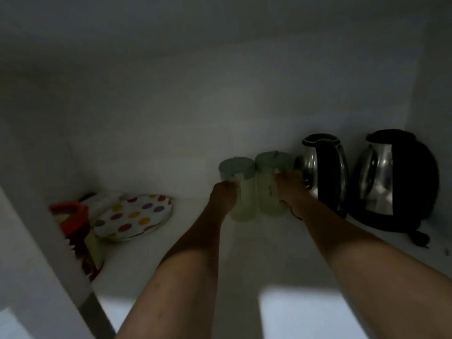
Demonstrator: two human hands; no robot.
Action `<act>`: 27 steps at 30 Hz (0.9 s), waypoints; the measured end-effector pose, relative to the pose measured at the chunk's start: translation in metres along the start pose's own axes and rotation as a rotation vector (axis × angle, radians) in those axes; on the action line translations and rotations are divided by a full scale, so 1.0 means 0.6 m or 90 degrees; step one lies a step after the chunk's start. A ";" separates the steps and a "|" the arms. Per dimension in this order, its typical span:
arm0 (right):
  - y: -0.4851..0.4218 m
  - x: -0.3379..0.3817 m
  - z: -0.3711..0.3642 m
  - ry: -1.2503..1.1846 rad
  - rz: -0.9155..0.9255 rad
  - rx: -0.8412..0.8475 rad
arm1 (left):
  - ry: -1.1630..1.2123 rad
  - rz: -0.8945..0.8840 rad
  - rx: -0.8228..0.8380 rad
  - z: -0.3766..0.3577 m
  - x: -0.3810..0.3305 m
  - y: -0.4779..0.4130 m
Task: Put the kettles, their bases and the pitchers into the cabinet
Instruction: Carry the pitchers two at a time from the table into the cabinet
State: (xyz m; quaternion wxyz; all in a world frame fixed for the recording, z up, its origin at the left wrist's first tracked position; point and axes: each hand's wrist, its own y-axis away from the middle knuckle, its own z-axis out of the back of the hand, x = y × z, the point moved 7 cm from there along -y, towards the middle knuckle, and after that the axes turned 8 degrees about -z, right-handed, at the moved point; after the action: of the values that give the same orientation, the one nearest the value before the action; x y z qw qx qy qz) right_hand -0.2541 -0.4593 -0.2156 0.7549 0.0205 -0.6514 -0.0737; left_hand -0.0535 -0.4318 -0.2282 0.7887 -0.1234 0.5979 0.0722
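The view looks into a dim cabinet point(171, 118) with pale walls and a white shelf point(195, 253). Both arms reach in from the lower edge of the frame toward its centre right.

The left hand point(223, 195) is closed on the handle side of the left pitcher point(236, 182), a pale green vessel with a darker green lid. The right hand point(289, 189) is closed in the same way on the right pitcher point(270, 182). The two pitchers stand upright and touch one another, side by side, near the back wall. Whether their bottoms rest fully on the shelf cannot be told in this light.

Just right of the right pitcher stands the near kettle point(325, 170), steel-bodied with a black handle; the right hand lies close against its lower side. The far kettle point(393, 177) sits further right on a black base point(381, 222), with a cord end point(420, 237) trailing forward. A base under the near kettle is not clearly seen.

Judgement: the pitchers are gripped by their handles so both go in at once and line up against the kettles, keeping the row compact. The task appears near completion.

At lower left lie a spotted plate point(134, 216) and red items point(71, 214), well apart from the hands.
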 end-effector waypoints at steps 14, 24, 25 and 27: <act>-0.014 0.009 0.000 0.080 -0.012 -0.109 | -0.147 -0.016 -0.036 0.002 -0.036 -0.019; 0.210 0.071 -0.020 0.188 0.159 -0.091 | -0.209 -0.069 -0.025 0.090 -0.094 0.197; 0.247 0.069 -0.028 0.190 0.153 -0.080 | -0.193 -0.064 -0.026 0.106 -0.092 0.235; 0.330 0.060 -0.047 0.181 0.165 -0.060 | -0.173 -0.075 -0.022 0.137 -0.090 0.322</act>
State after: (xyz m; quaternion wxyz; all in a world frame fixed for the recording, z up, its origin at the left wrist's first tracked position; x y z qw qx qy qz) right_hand -0.2047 -0.2702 -0.1594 0.8425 -0.0885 -0.5313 -0.0029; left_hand -0.0427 -0.2215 -0.1762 0.8630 -0.1608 0.4760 0.0525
